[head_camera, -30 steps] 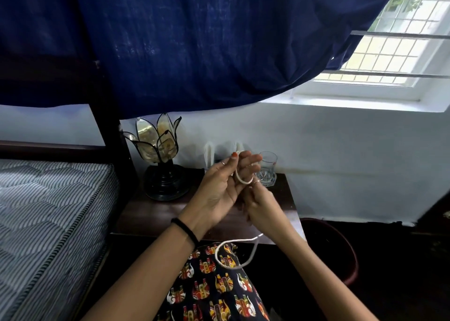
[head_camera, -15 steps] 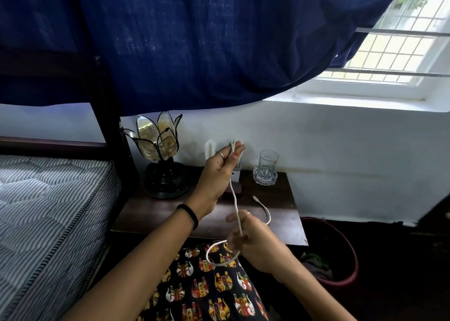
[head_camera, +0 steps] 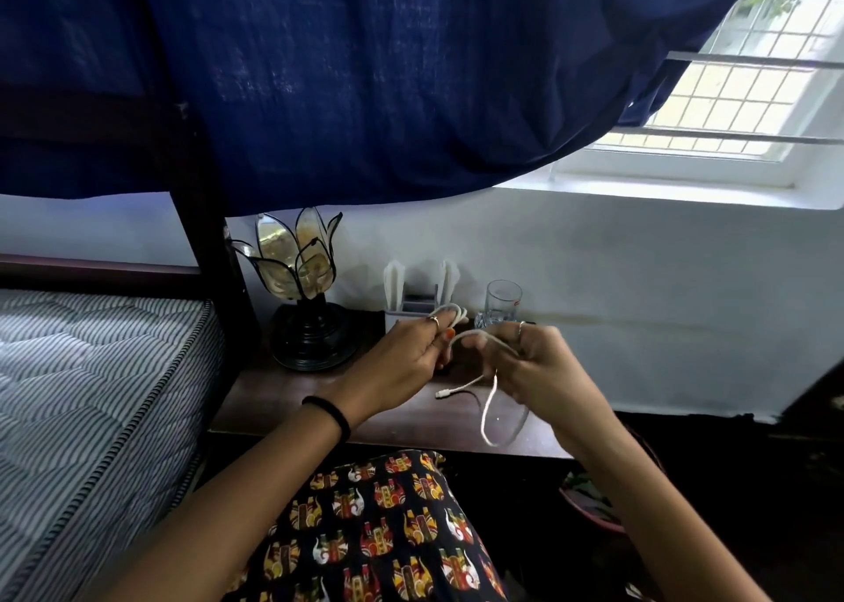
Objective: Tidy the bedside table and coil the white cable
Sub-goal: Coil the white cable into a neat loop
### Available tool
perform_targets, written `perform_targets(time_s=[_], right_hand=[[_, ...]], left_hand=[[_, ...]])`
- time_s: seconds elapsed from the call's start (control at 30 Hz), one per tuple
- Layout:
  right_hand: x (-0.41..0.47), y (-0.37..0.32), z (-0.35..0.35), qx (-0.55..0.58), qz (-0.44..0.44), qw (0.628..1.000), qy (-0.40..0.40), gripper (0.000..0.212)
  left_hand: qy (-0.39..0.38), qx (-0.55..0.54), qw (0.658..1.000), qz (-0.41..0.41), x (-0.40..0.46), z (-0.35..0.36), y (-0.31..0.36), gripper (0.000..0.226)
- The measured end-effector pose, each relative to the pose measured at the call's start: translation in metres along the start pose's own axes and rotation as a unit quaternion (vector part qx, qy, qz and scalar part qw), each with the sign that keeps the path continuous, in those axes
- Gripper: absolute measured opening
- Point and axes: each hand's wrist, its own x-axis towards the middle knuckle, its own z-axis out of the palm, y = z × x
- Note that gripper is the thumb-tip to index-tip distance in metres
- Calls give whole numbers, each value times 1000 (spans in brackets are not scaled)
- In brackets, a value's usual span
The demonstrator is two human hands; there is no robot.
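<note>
Between left hand (head_camera: 402, 354) and right hand (head_camera: 543, 364), white cable (head_camera: 484, 338) pinched

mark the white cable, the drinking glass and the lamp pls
white cable (head_camera: 487, 407): head view, hanging loop under the right hand.
drinking glass (head_camera: 503, 299): head view, clear side wall.
lamp (head_camera: 294, 261): head view, petal-shaped glass shade.

No text, number or brand can be read anywhere. The glass (head_camera: 503, 301) at the back of the desk (head_camera: 283, 396) carries a small red mark near its rim, too small to make out. The printed cloth (head_camera: 379, 533) below the desk shows only repeated red, yellow and white figures, no letters.
</note>
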Motion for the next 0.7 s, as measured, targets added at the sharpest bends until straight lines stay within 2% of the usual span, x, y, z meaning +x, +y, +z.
perform_targets(time_s=[0.17, 0.27, 0.47, 0.57, 0.7], right_hand=[[14, -10, -9, 11, -53, 998, 37, 19], [19, -13, -10, 26, -60, 997, 39, 21], [24, -11, -10, 82, -80, 992, 44, 20], [24, -7, -10, 112, -85, 989, 40, 12], [24, -6, -5, 154, -93, 983, 31, 19]], left_hand=[[2, -150, 986, -68, 1, -2, 13, 31], [-6, -219, 971, -92, 1, -3, 22, 48], [-21, -286, 953, -95, 2, -2, 28, 38], [-18, -355, 928, -109, 3, -5, 30, 28], [-10, -455, 885, -99, 8, -9, 37, 28]])
